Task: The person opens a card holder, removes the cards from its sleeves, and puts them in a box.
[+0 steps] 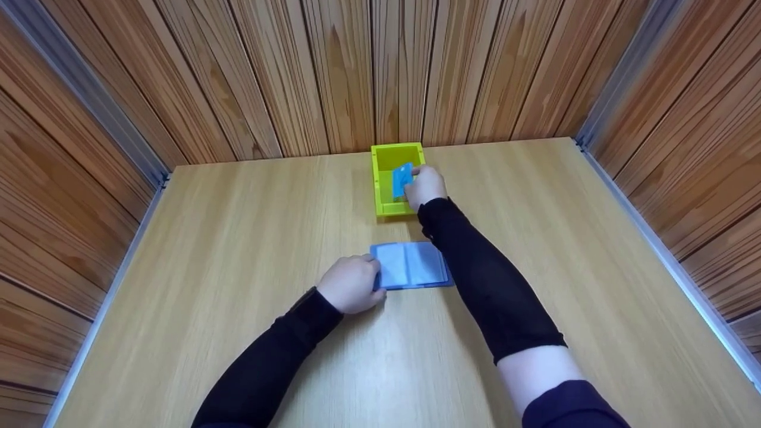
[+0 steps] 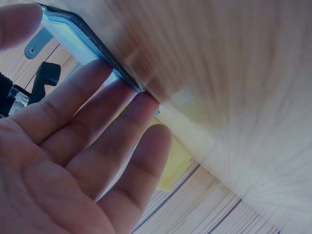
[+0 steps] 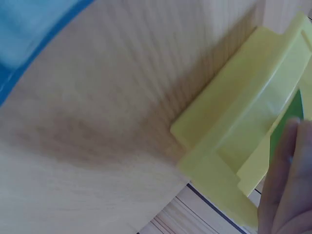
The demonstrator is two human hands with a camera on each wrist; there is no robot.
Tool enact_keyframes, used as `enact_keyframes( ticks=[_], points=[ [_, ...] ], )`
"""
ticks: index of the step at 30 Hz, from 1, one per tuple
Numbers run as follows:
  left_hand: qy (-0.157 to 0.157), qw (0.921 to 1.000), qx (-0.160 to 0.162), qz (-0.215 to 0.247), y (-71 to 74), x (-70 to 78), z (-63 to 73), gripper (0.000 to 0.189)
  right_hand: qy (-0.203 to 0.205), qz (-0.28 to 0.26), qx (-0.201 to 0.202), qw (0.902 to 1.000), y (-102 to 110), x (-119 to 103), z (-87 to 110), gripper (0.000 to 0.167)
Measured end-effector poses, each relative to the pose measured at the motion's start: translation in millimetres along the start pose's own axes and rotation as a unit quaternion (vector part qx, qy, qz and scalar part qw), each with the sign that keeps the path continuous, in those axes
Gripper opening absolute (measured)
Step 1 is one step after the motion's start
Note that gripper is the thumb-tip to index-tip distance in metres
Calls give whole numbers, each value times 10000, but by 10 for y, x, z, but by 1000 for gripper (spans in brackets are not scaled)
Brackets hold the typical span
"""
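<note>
In the head view I see the right hand (image 1: 427, 185) pinching a flat, blue, rectangular card (image 1: 401, 179), which projects to the left of the grip, within the outline of an open, yellow-green, rectangular box (image 1: 392, 209); I cannot tell its depth there. The right wrist view adds the box's near outer wall and a green surface (image 3: 283, 127) beside the fingers, which I cannot assign to the card with certainty. The left wrist view alone shows me the left hand (image 1: 351, 284) from its palm: fingers extended and slightly spread, unclenched, their tips touching the dark edge of a blue booklet with pale, translucent pages (image 1: 409, 264). From above, I see this booklet lying open to the right of that hand, nearer than the right grip. The right arm, in a black sleeve (image 1: 499, 285), reaches farther forward, its forearm crossing the booklet's right end. The card bears small pale marks near its top.
</note>
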State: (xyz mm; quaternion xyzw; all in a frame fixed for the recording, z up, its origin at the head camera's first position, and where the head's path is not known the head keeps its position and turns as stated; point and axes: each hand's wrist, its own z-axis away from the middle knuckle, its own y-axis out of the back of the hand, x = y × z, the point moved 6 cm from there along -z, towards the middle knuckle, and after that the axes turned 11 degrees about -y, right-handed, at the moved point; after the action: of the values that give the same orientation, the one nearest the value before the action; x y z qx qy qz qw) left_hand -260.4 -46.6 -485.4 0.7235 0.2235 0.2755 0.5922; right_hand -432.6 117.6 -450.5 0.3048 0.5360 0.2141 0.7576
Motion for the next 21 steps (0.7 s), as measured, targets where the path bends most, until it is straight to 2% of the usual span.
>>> enact_keyframes(
  ticks=[4, 11, 21],
  points=[
    [-11, 10000, 62, 20, 10, 8, -2, 31, 49, 219, 15, 9997, -27, 6, 1, 42],
    [71, 9999, -25, 71, 18, 2, -11, 32, -227, 507, -237, 9982, -94, 6, 11, 38],
    [80, 9999, -109, 94, -8, -4, 0, 34, 69, 872, -335, 9956, -133, -1, 44, 41]
  ],
)
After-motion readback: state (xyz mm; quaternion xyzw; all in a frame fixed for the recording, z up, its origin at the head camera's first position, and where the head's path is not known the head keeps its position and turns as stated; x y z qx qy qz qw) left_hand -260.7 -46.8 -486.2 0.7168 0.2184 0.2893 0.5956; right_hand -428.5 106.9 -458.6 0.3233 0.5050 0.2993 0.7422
